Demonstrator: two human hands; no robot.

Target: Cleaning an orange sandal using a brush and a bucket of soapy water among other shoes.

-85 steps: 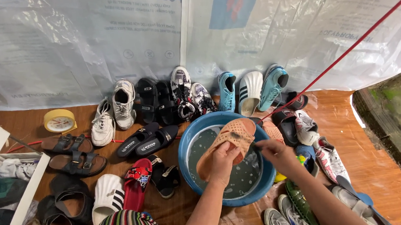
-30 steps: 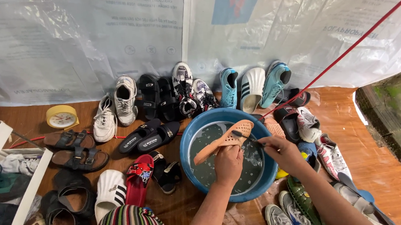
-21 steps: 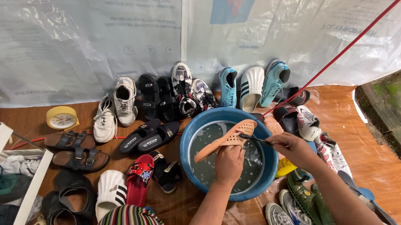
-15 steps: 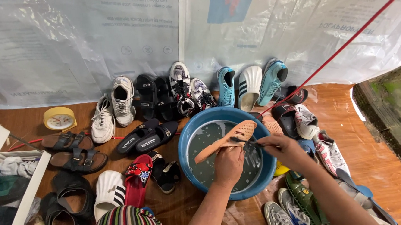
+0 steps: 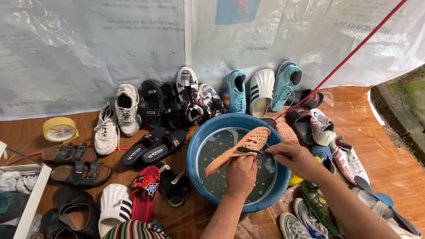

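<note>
My left hand (image 5: 240,174) grips an orange perforated clog (image 5: 241,146) and holds it tilted over a blue basin (image 5: 201,181) of soapy water. My right hand (image 5: 288,156) holds a thin dark brush (image 5: 254,151) whose tip touches the clog's side. Both hands hover above the basin's right half. The brush's bristle end is too small to make out.
Many shoes ring the basin: sneakers and sandals (image 5: 172,104) along the plastic-sheet wall, slides (image 5: 153,147) at left, more sneakers (image 5: 332,146) at right. A yellow clock (image 5: 59,130) sits far left, a white shelf (image 5: 16,205) at bottom left. A red cord (image 5: 360,46) runs diagonally.
The clog was turned from flat, sole facing up, to tilted on its side over the basin. My right hand came in against it with the brush.
</note>
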